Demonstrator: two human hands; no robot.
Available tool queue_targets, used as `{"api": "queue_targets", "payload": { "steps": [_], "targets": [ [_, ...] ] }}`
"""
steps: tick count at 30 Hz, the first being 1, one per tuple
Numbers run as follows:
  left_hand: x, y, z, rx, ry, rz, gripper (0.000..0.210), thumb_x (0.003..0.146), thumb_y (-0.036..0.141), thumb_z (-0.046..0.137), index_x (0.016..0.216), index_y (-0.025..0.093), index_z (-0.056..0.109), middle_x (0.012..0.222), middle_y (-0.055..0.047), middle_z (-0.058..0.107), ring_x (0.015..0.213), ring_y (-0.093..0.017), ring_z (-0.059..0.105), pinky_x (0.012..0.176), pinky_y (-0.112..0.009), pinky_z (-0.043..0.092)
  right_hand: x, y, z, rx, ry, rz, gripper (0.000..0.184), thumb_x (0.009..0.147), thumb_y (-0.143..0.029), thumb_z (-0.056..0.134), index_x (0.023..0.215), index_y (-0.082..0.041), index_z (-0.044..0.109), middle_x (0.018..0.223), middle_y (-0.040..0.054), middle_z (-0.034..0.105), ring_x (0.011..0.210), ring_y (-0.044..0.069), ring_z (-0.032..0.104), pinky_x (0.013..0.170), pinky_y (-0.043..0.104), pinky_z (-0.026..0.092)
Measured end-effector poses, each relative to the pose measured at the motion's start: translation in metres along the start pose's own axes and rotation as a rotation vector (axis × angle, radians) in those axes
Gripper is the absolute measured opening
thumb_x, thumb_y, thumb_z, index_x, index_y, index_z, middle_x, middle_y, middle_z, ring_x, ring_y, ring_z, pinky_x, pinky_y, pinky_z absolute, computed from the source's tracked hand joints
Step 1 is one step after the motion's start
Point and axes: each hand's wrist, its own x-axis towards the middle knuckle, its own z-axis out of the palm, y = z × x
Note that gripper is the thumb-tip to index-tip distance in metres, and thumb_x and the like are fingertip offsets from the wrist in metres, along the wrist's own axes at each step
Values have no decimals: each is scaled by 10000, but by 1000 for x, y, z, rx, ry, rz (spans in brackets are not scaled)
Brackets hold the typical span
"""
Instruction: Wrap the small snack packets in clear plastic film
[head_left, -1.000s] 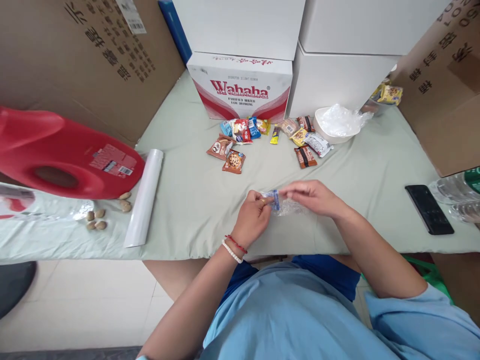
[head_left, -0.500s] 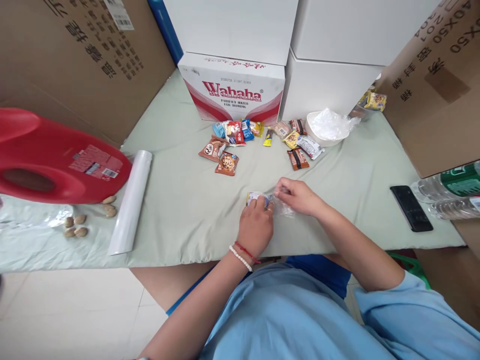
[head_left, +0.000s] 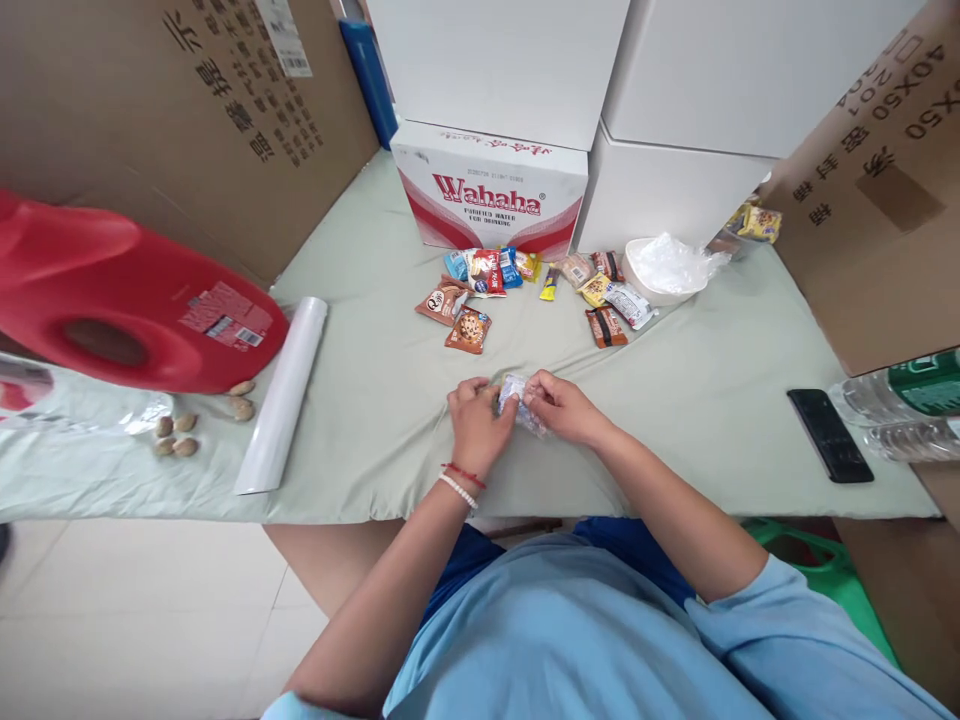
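Note:
A small snack packet point(head_left: 513, 392) with pale and bluish print lies on the cloth in front of me, clear plastic film point(head_left: 534, 424) about it. My left hand point(head_left: 478, 420) grips its left side, thumb on top and fingers bent along the edge. From the right, my right hand point(head_left: 564, 407) pinches the film at the packet's other side. The fingers partly cover the packet, so its print cannot be read. Beyond the hands lie a brown cookie packet point(head_left: 469, 330) and a brown-and-black packet point(head_left: 606, 327).
More snack packets point(head_left: 487, 272) lie before the Wahaha carton point(head_left: 491, 195). A white bowl point(head_left: 664, 290) holds clear plastic. At left are a red jug point(head_left: 172, 300), a white roll point(head_left: 283, 395) and several walnut-like nuts point(head_left: 185, 446). A phone point(head_left: 829, 435) and bottles point(head_left: 911, 390) lie right.
My left hand has shifted left from on top of the packet to its left side. My right hand has moved left and down, bringing the film against the packet. The view has shifted slightly.

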Motion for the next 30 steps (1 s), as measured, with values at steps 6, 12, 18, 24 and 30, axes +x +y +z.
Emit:
{"api": "queue_targets", "payload": {
  "steps": [6,12,18,24,30],
  "targets": [
    [-27,25,13,-162,67,188,251,925,306,674,1153,200,667,1140,-118,644,1087,-260,626,975,-421,549,-27,6,3,456,160,48,358,769,-483,805,905,-216,609,703,-66,552,603,109,486,594,244,404],
    [-57,30,28,73,93,559,205,1007,165,544,1083,248,714,1272,-134,718,1283,-285,632,1025,-478,507,-52,19,9,796,344,182,389,700,-468,867,853,-233,598,771,-23,626,673,143,571,620,269,490],
    [-67,12,32,-70,-142,732,214,928,92,568,934,245,718,1380,-113,715,1408,-295,589,1160,-580,468,-62,28,0,701,300,228,507,761,-587,863,1089,-258,658,932,29,731,877,210,695,775,349,595],
    [-78,17,9,-565,-135,205,172,982,315,645,1143,258,666,1331,-125,669,1363,-284,613,1113,-523,559,-62,31,-10,507,404,95,483,842,-552,788,1205,-284,614,1128,50,739,1025,230,694,875,366,591],
    [-50,50,14,-1017,-309,-446,731,735,618,884,1273,231,577,1290,-108,700,1203,-268,693,1021,-416,598,-74,27,-14,448,236,11,492,862,-569,796,1229,-280,644,1200,49,715,1124,222,674,1036,387,535]
  ]
}}
